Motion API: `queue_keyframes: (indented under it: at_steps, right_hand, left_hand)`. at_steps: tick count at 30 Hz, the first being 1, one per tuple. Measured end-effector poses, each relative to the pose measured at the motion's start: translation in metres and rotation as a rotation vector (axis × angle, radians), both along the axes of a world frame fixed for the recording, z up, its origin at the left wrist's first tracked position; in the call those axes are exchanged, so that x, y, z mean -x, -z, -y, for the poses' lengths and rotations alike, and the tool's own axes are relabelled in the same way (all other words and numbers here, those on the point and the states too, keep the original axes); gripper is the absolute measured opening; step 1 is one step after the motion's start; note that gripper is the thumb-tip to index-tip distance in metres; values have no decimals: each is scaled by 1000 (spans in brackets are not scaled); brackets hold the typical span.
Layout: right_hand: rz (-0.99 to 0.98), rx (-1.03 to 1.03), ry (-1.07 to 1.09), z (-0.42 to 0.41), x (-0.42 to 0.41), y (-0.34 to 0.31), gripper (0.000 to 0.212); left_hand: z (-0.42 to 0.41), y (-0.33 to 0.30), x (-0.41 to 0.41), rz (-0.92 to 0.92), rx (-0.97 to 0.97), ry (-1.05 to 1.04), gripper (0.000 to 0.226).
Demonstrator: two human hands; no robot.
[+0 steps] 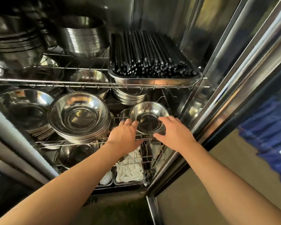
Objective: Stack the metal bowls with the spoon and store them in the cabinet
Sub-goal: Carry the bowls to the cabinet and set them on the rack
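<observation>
Steel shines on every side of the open cabinet (193, 46), and the small bowl (148, 118) on its middle wire shelf (91, 141) serves as the landmark. Nearest the camera, two bare forearms reach in toward that bowl. The left hand (125, 135) lies at the bowl's left edge, fingers fairly straight and touching the rim, with nothing gripped. The right hand (173, 130) lies over the bowl's right edge, fingers loosely spread and resting on the rim, thumb below near the shelf wire; it does not clasp the bowl. No spoon can be made out in the bowl. The bowl sits upright at the right front of the shelf. Below it, on a lower rack, are trays of white cloths (130, 171) and another bowl to their left. Left of the small bowl stands a tall stack of wider bowls (79, 114), with a further stack beyond that. Behind it is a low stack of dishes (130, 96). Above it, on the upper shelf, a tray (152, 81) holds black chopsticks (146, 52), with large steel pots (83, 38) to the left.
</observation>
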State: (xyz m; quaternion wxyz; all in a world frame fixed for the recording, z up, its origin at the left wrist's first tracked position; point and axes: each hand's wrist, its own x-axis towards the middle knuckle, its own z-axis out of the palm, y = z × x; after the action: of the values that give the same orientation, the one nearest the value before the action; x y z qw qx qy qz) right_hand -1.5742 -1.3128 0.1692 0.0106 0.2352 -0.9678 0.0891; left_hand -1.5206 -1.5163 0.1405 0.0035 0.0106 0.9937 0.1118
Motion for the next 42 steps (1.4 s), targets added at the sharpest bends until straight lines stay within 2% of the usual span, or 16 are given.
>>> queue_keyframes:
  at_steps: [7,10,13,20,25,34,42]
  right_hand:
    - [191,-6,114,4,25,4,117]
    - [264,9,170,4,33,6,127]
    - [313,33,208,1,39,7,126]
    - [331,94,198,4,40,8,103]
    - [333,81,178,8,36,7,111]
    - [333,93,128,24,23,10,109]
    - [322,78,91,40,15,13,109]
  left_hand:
    - [-3,14,33,4,-27,-4,98]
    - [-5,18,40,5,-50,-32,102]
    - [-6,20,42,4,-88,-66,107]
    - [-6,23,43,-28,-135,-109,105]
    - [0,25,37,-23,-155,-132,107]
    - [15,26,17,-28,-173,-183,107]
    - [24,28,-1,-52,-180,-205,97]
